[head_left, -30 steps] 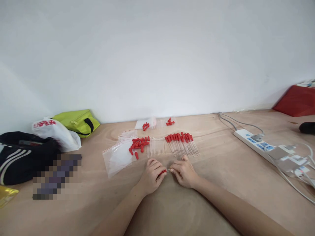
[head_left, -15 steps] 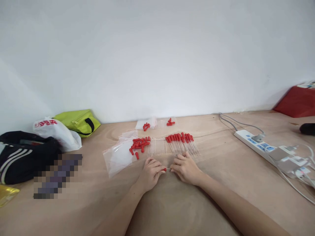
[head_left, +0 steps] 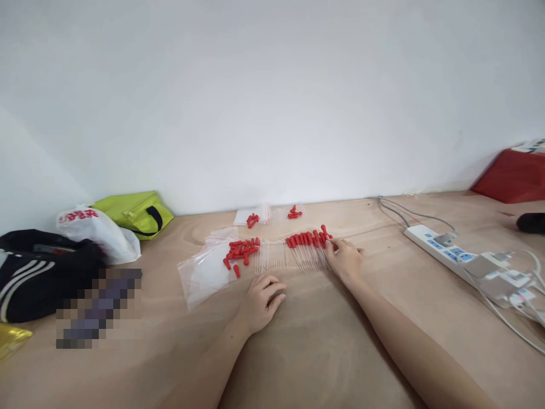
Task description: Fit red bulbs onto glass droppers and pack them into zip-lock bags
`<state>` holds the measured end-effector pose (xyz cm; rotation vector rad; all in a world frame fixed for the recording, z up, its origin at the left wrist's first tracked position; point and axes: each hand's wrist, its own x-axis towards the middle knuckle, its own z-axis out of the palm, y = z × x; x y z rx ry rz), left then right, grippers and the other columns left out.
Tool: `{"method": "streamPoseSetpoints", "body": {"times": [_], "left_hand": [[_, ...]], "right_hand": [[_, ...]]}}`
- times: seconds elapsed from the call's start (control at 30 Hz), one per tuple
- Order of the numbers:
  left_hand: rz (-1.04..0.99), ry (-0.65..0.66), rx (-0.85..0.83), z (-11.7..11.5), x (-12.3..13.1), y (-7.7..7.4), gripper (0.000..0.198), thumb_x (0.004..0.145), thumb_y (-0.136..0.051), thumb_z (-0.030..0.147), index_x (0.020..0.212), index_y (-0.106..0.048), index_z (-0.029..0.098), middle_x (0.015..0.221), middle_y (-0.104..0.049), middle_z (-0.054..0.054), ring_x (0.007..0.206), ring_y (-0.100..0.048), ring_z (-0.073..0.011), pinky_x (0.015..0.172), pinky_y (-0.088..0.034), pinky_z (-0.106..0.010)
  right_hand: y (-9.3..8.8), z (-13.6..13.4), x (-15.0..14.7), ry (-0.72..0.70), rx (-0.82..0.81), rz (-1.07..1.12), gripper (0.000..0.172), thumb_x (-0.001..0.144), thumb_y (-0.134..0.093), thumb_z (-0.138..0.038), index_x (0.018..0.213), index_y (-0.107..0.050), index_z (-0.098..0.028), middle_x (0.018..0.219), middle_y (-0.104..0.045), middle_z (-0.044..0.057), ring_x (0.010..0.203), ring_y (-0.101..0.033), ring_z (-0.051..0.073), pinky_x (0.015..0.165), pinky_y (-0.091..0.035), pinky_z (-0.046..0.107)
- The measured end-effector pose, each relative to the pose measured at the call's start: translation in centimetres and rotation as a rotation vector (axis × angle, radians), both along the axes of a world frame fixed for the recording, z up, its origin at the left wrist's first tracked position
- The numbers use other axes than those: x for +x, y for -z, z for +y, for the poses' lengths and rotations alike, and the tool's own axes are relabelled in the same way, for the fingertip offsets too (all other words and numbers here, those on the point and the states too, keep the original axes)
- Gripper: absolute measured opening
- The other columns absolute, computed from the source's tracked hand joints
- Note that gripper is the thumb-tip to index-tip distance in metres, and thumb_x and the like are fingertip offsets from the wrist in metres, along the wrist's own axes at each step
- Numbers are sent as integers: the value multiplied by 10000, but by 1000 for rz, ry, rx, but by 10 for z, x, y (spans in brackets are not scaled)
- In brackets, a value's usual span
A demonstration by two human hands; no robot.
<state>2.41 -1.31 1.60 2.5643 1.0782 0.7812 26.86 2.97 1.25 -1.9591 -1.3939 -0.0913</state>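
My left hand [head_left: 261, 304] rests on the table with thumb and fingers apart, holding nothing. Farther forward and to the right, my right hand [head_left: 347, 260] pinches a dropper with a red rubber bulb [head_left: 325, 230] at the right end of a row of similar droppers [head_left: 303, 240]. Its fingers cover part of that end of the row. Thin clear glass tubes without bulbs [head_left: 271, 255] lie side by side left of the droppers. Beside them is a loose pile of red rubber bulbs [head_left: 242, 248], partly on clear zip bags [head_left: 204, 275].
Two small groups of red bulbs [head_left: 252, 219] lie near the wall with clear bags. A white power strip [head_left: 438, 245] with chargers and cables is on the right. At the left are a black bag [head_left: 46, 278], a white plastic bag [head_left: 97, 236] and a lime-green bag [head_left: 136, 210].
My right hand has moved forward and right to the dropper row, carrying the dropper from between both hands. My left hand has let go of the red bulb and stays in place.
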Motion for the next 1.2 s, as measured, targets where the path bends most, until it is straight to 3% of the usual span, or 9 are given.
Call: {"method": "streamPoseSetpoints", "body": {"times": [0.2,0.33,0.53,0.63,0.77,0.9,1.03,1.2], "left_hand": [[10,2,13,-1,1,-3,146,819,-481,206,868,-618,193,833,-595,-40,797,-538,-170,742,-428,-333],[10,-4,17,0,1,-2,141,813,-488,205,855,-621,195,827,-598,-38,794,-538,-169,739,-428,-327],[25,-23,39,-1,3,1,141,809,-489,212,856,-622,209,823,-594,-32,795,-542,-167,733,-427,-312],[22,-192,124,1,0,1,149,809,-478,227,809,-625,203,804,-585,-37,776,-538,-173,723,-420,-315],[13,-579,287,12,-14,0,125,777,-520,255,722,-609,185,776,-573,-50,768,-527,-204,702,-397,-325],[128,-848,273,25,-34,-3,140,764,-539,315,736,-580,183,792,-588,-65,792,-528,-249,660,-371,-333],[211,-909,158,30,-42,-3,205,774,-513,371,835,-539,178,804,-613,-71,798,-533,-276,645,-362,-346],[171,-921,165,33,-44,2,195,776,-482,243,945,-526,157,778,-607,-74,765,-538,-268,667,-383,-363]], "right_hand": [[4,9,-6,34,-111,-3,243,779,-438,-335,801,-643,-208,769,-660,40,772,-537,202,719,-212,325],[4,8,-11,27,-67,-53,259,782,-440,-362,813,-634,-192,801,-653,56,796,-528,203,723,-209,322],[-3,2,-55,-186,-52,-126,237,788,-457,-326,719,-641,-194,762,-655,51,781,-522,187,755,-205,330],[-4,5,-80,-214,-141,-120,241,780,-462,-326,731,-650,-183,779,-662,72,788,-526,199,759,-213,343],[-6,13,-97,-183,-244,-137,251,774,-445,-305,746,-648,-161,811,-661,104,798,-538,222,776,-216,374],[-9,17,-103,-177,-292,-183,244,770,-439,-261,791,-635,-118,837,-649,152,815,-545,247,789,-212,395],[-11,18,-108,-186,-311,-243,234,777,-413,-153,810,-628,-65,812,-636,199,805,-546,270,791,-213,402],[-9,12,-108,-189,-251,-259,223,790,-392,-138,805,-603,-67,808,-622,209,791,-528,273,762,-235,402]]}}
